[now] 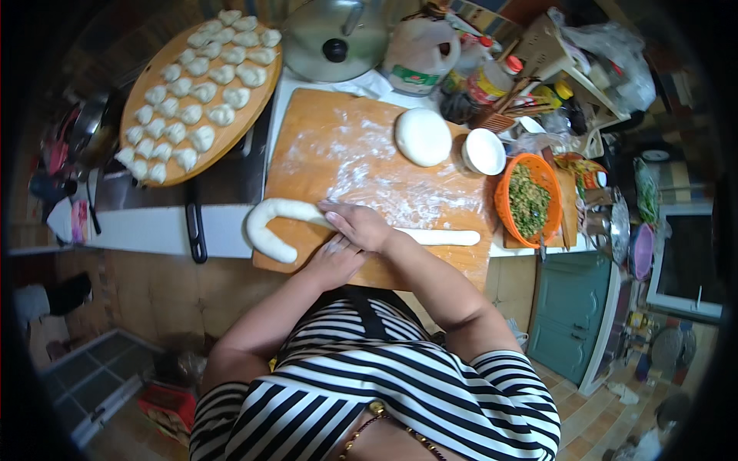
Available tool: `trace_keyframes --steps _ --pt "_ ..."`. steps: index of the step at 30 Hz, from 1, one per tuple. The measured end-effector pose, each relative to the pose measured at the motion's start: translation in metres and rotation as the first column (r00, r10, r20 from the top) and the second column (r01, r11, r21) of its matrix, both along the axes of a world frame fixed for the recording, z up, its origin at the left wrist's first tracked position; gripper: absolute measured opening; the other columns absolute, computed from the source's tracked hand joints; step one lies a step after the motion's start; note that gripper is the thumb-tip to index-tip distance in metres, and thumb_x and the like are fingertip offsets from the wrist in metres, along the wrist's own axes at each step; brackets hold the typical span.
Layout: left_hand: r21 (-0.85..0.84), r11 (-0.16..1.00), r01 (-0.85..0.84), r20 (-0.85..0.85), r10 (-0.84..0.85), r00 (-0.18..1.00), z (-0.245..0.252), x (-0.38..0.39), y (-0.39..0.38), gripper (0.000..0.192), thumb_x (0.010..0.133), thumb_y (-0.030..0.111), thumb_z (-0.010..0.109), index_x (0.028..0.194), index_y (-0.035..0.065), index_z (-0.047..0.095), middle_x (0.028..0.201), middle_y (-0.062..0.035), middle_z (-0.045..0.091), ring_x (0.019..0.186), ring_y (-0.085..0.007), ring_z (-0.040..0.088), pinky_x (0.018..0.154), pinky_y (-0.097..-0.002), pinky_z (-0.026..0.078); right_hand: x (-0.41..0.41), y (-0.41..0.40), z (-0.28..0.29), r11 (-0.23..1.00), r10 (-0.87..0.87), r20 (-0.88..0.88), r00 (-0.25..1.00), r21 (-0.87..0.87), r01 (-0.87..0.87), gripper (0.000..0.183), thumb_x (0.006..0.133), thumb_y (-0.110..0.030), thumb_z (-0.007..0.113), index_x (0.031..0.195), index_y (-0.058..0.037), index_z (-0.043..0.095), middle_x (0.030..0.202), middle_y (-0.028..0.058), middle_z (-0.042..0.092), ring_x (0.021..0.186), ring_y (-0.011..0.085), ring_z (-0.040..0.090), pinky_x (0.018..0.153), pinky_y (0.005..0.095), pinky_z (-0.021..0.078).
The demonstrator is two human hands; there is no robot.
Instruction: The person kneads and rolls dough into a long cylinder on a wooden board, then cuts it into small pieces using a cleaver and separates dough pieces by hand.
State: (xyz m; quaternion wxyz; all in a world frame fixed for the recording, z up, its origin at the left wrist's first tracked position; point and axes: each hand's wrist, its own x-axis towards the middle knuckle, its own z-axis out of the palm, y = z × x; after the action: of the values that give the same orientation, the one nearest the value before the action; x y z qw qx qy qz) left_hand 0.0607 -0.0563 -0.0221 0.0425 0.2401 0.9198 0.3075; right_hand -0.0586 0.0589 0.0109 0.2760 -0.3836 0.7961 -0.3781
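Note:
A long rope of white dough lies across the front part of a floured wooden board. Its thick left end curls round in a hook; its thinner right end runs straight. Both my hands press on the middle of the rope. My left hand is nearer my body, and my right hand lies just beyond it, touching its fingers. The dough beneath them is mostly hidden. A smooth round of dough rests at the board's back right, beside a small white bowl.
An orange plastic basket of chopped green filling stands right of the board. A round wooden tray with several dumplings sits at the left over the stove. Behind are a glass pan lid, a plastic jug and bottles. A black handle overhangs the counter edge.

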Motion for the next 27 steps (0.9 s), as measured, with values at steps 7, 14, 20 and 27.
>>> trace_keyframes --steps 7,14,20,27 --pt "0.012 0.999 0.040 -0.145 -0.038 0.989 0.004 -0.006 -0.006 0.028 0.097 0.016 0.053 0.121 0.0075 0.064 0.150 -0.0122 0.046 0.143 -0.0300 0.038 0.120 -0.0449 0.030 -0.127 0.113 0.019 0.645 -0.763 -0.427 0.485 -0.468 0.603 0.019 0.082 -0.004 0.075 0.100 -0.0039 0.069 0.087 0.0114 0.067 0.078 0.0216 0.067 0.065 0.0343 0.0543" --pt "0.110 0.994 -0.003 -0.171 0.022 0.985 0.008 -0.009 -0.007 0.026 0.089 0.011 0.062 0.114 0.0076 0.070 0.142 -0.0153 0.054 0.136 -0.0335 0.048 0.116 -0.0474 0.035 -0.218 0.204 -0.012 0.584 -0.458 -0.632 0.625 0.316 0.748 0.023 0.078 -0.020 0.075 0.098 -0.0085 0.076 0.097 0.0203 0.072 0.090 0.0364 0.069 0.082 0.0430 0.0538" --pt "0.066 0.993 -0.096 -0.289 0.111 0.951 0.029 -0.009 -0.020 0.028 0.084 0.009 0.065 0.110 0.0085 0.072 0.138 -0.0150 0.057 0.133 -0.0328 0.051 0.113 -0.0500 0.037 -0.224 0.211 -0.014 0.647 -0.534 -0.677 0.507 0.058 0.760 0.013 0.082 -0.016 0.069 0.088 -0.0081 0.078 0.087 0.0192 0.072 0.078 0.0341 0.071 0.074 0.0402 0.0557" --pt "0.101 0.990 -0.098 -0.310 0.125 0.942 0.013 0.004 -0.018 0.023 0.084 0.011 0.065 0.106 0.0088 0.073 0.136 -0.0127 0.059 0.132 -0.0282 0.052 0.114 -0.0506 0.035 -0.118 0.037 0.055 0.763 -0.597 -0.101 0.796 -0.380 0.523 0.017 0.089 0.003 0.066 0.104 -0.0017 0.072 0.092 0.0121 0.073 0.074 0.0171 0.068 0.068 0.0290 0.0540"
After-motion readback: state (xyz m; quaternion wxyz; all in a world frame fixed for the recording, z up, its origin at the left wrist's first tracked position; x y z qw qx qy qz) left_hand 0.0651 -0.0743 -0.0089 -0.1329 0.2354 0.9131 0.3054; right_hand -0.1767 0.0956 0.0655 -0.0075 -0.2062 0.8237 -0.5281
